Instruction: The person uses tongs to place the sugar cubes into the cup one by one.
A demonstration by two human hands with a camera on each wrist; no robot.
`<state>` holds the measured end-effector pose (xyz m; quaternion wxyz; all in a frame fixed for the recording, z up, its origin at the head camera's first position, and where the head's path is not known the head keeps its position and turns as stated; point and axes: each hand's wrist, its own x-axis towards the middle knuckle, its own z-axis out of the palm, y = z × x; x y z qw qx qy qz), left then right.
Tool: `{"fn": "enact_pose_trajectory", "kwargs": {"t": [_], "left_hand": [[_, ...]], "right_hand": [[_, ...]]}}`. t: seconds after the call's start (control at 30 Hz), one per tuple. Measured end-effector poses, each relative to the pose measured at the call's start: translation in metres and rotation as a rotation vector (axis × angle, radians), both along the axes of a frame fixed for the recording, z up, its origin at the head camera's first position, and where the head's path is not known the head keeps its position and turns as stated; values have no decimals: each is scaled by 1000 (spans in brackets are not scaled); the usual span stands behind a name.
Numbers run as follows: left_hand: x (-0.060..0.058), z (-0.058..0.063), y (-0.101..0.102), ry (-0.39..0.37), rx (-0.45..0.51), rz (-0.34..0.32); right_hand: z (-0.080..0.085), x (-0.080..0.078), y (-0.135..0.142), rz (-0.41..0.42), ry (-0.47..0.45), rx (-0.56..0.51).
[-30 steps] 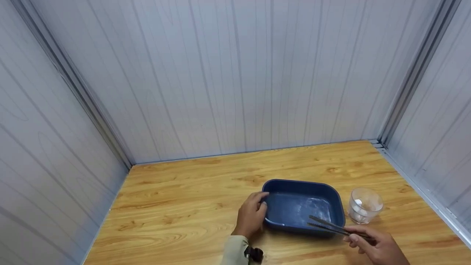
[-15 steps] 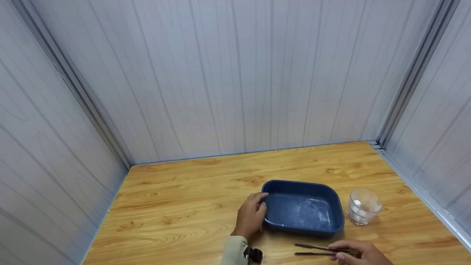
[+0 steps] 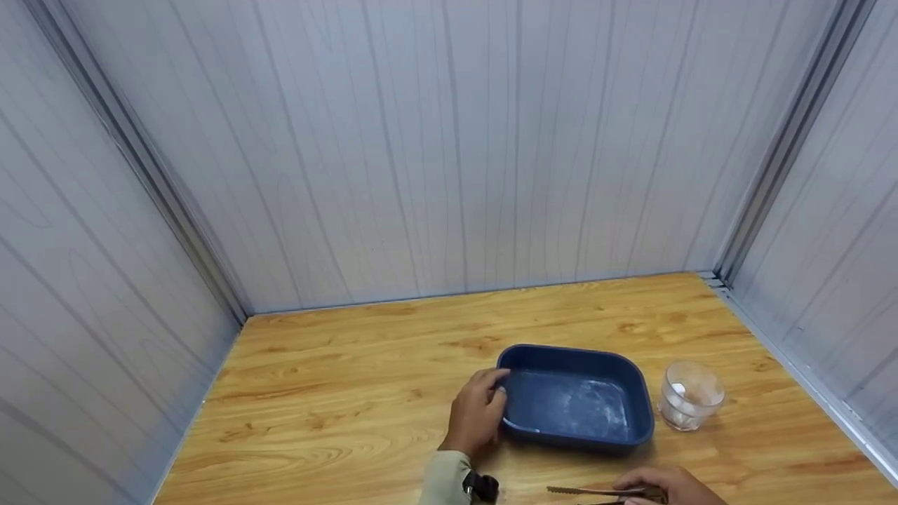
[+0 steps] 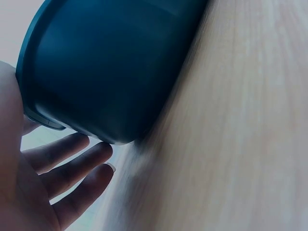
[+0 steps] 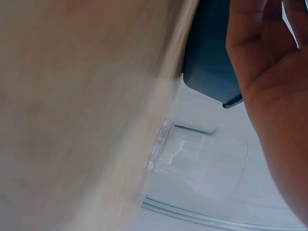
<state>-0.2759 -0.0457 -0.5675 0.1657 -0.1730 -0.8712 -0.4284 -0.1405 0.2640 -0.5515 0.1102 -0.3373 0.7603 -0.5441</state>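
Note:
My left hand [image 3: 477, 414] grips the left end of a dark blue rectangular dish [image 3: 579, 443], with a finger over the rim. In the left wrist view the other fingers [image 4: 79, 168] touch the outside of its wall. At the bottom edge of the head view, my right hand [image 3: 670, 485] holds a pair of metal tongs [image 3: 582, 490], partly cut off. They point left, in front of the dish, and their tips are apart with nothing seen between them. Right of the dish stands a clear glass cup [image 3: 705, 401] with white lumps [image 3: 678, 388] in it.
Whitish smears mark the dish's floor. The wooden table [image 3: 337, 393] extends to the left and behind the dish. Pale panel walls [image 3: 449, 140] enclose the back and both sides. A dark watch or strap [image 3: 483, 486] sits at my left wrist.
My right hand has drawn the tongs from over the dish back toward me, down to the lower edge of the view. The left hand stays on the dish.

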Motion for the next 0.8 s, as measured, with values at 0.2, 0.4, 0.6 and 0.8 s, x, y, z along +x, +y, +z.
{"fn": "enact_pose_trajectory", "kwargs": {"t": [0.2, 0.4, 0.6, 0.8], "left_hand": [[0, 1, -1, -7, -1, -3], [0, 1, -1, -19, 10, -15], [1, 1, -1, -39, 12, -19], [2, 2, 1, -32, 3, -11]], "right_hand": [[-3, -3, -4, 25, 62, 21], [-5, -6, -7, 34, 128, 78], [-11, -8, -10, -54, 372, 193], [-15, -6, -13, -140, 529, 218]]}}
